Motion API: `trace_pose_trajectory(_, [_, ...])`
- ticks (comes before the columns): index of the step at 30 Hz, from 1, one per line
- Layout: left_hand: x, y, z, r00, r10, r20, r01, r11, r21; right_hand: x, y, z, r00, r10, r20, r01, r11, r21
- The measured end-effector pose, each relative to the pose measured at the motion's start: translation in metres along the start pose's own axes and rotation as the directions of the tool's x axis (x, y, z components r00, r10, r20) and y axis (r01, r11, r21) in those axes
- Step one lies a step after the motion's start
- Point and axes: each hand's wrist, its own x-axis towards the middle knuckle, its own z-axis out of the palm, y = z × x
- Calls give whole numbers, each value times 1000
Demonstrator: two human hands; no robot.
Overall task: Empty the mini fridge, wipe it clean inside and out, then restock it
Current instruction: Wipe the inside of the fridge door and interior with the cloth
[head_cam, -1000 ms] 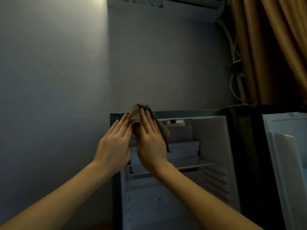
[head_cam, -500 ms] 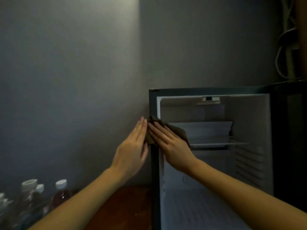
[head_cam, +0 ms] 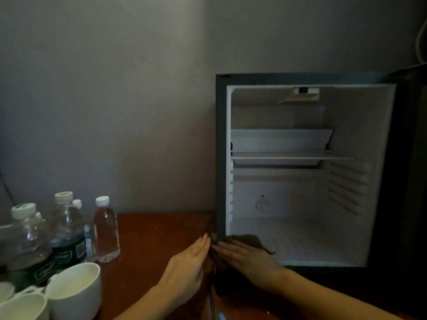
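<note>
Left hand [head_cam: 187, 265], right hand [head_cam: 250, 262] on cloth [head_cam: 248, 239] — apparently pressing — fridge [head_cam: 220, 158] corner

Your head camera (the only view) looks forward and slightly down, close up on the open mini fridge [head_cam: 307, 192].

Fridge [head_cam: 220, 158]: black frame, white ribbed lining. Cloth [head_cam: 248, 241]: brown. Desk [head_cam: 157, 239]: reddish-brown. Cups [head_cam: 74, 289]: white. Bottles [head_cam: 105, 229]: clear, white caps. Wall [head_cam: 115, 88]: grey.
</note>
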Motion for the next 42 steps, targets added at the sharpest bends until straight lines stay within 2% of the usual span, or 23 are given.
trace_pose_trajectory(2, [-4, 1, 1, 999, 0, 50, -1, 1000, 15, -7, -4, 7, 985, -91, 150, 80, 994, 81])
trace_pose_trajectory(3, [-5, 1, 3, 998, 0, 70, -1, 1000, 15, -10, -7, 11, 979, -126, 158, 105, 985, 135])
trace_pose_trajectory(6, [-5, 5, 2, 997, 27, 78, -29, 999, 36, -10, -12, 12, 985, -66, 158, 29, 974, 224])
trace_pose_trajectory(11, [-7, 15, 8, 992, 55, 115, -61, 997, 50, -28, -3, 4, 985, -57, 162, 29, 986, 166])
trace_pose_trajectory(19, [-5, 36, 18, 990, 73, 125, -79, 996, 44, -120, 43, 2, 973, 52, 226, -76, 992, 100])
trace_pose_trajectory(24, [4, 56, 24, 985, 108, 132, -116, 992, 55, -148, 55, 6, 981, 117, 154, -132, 987, 87])
trace_pose_trajectory(29, [7, 61, 28, 988, 81, 131, -89, 994, 55, -157, 57, 13, 976, 202, 83, -210, 971, 115])
trace_pose_trajectory(32, [7, 58, 31, 986, 87, 144, -96, 993, 62, -186, 70, 21, 946, 320, 47, -323, 942, 90])
trace_pose_trajectory(35, [12, 59, 39, 988, 83, 133, -91, 994, 59, -215, 74, 13, 898, 430, 92, -434, 901, 27])
trace_pose_trajectory(39, [17, 69, 49, 988, 58, 141, -67, 996, 56, -239, 76, -5, 767, 625, 148, -634, 773, 25])
trace_pose_trajectory(42, [17, 76, 51, 993, 12, 118, -19, 998, 54, -233, 79, -13, 690, 683, 239, -702, 713, -9])
